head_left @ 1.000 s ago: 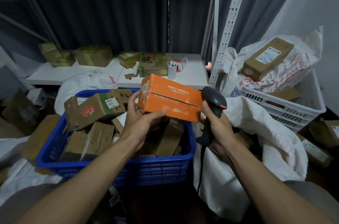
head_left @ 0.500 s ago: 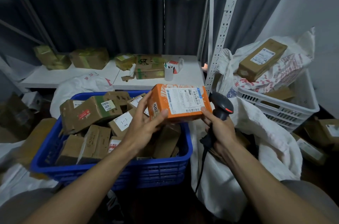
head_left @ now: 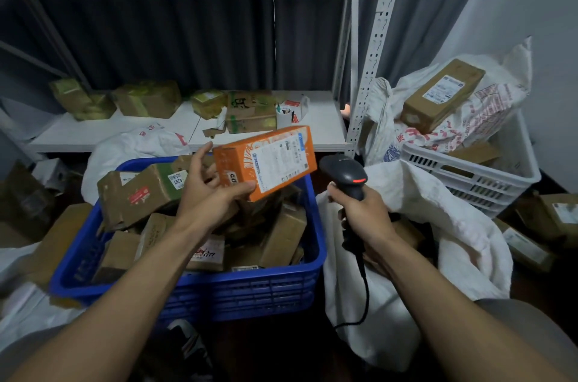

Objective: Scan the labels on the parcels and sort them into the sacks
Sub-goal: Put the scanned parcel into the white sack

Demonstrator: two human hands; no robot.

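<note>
While the left hand (head_left: 206,195) is gripping the orange parcel (head_left: 266,162) by its left end, thumb lying along the near edge and fingers wrapping the far side, the right hand (head_left: 364,214) is closing tightly round the handle of the scanner (head_left: 342,169), with the cable hanging down below the fist. The parcel is hovering above the far right corner of the blue crate (head_left: 219,291), which is holding a heap of brown boxes (head_left: 140,191).

The parcel is lying just left of the scanner's head, apart from it, with its long axis running left to right and its right end tipping up and away. Its white label (head_left: 278,159) is facing up toward the camera rather than toward the scanner, whose nose is pointing left at the parcel's right end.

Judging by this, the scan is about to happen but the beam is probably meeting the label at a shallow angle. Either the left hand should be rolling the label face rightward, or the right hand should be lifting the scanner above it.

A white sack (head_left: 453,225) is lying open just right of the right hand, nearer to that arm than to the one carrying the parcel, so dropping the parcel there means reaching across. Further right, a second sack is sitting in a white crate (head_left: 469,169).
</note>
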